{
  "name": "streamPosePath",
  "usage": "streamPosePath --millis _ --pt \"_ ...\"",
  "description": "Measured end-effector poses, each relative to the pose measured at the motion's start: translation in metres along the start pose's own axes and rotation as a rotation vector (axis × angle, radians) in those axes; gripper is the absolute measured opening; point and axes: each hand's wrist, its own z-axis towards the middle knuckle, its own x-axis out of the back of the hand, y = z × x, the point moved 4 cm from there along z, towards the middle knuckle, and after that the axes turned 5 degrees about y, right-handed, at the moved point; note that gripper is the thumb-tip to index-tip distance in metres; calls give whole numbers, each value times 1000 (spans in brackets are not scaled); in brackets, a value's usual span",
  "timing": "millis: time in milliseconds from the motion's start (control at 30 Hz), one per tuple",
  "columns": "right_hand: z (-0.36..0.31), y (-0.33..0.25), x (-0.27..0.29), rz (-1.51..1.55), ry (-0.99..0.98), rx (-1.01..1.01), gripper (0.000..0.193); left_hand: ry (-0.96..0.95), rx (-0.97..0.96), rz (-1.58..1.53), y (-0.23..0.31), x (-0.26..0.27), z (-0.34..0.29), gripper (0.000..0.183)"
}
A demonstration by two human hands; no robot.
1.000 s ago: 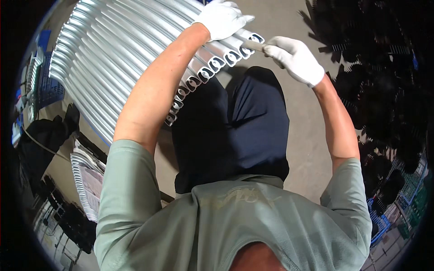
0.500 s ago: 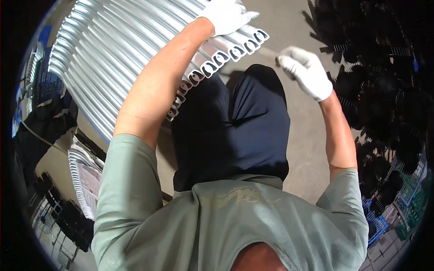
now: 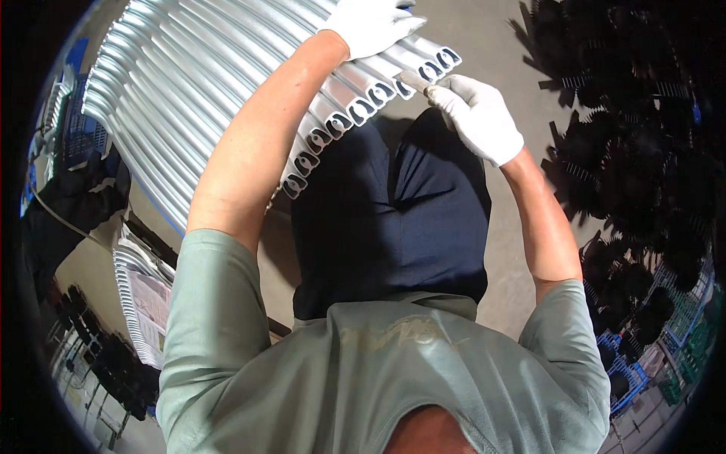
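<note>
Mostly the upper left of the frame is filled by a large bundle of long silvery aluminium profiles (image 3: 189,83), laid side by side with their hollow, slotted end faces lined up in a slanting row toward the upper middle. I judge the work to be somewhere in the middle: the ends look evenly aligned, yet both of my hands are on them, so I cannot say how much handling is left. My left hand in a white glove (image 3: 370,23) lies flat on top of the bundle near the upper edge, fingers spread. My right hand in a white glove (image 3: 476,113) touches the end faces with its forefinger stretched out, the other fingers curled, holding nothing. At the lower left lies a smaller stack of profiles with a pale paper sheet (image 3: 151,299) on it; blue plastic crates (image 3: 628,371) sit at the lower right.
</note>
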Motion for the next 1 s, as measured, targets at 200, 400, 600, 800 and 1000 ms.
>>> streamPosePath --millis 200,400,600,800,1000 --pt "2 6 7 -40 -14 43 29 -254 277 -97 35 50 14 39" --pt "5 18 4 178 -150 70 24 -259 219 -300 20 23 5 34" --pt "-36 57 5 -18 -201 203 28 -23 -52 193 8 32 6 37" --pt "-3 3 9 44 27 10 28 -151 96 54 34 39 17 40" --pt "-2 13 -1 109 -102 30 27 -293 244 -347 11 19 7 31"
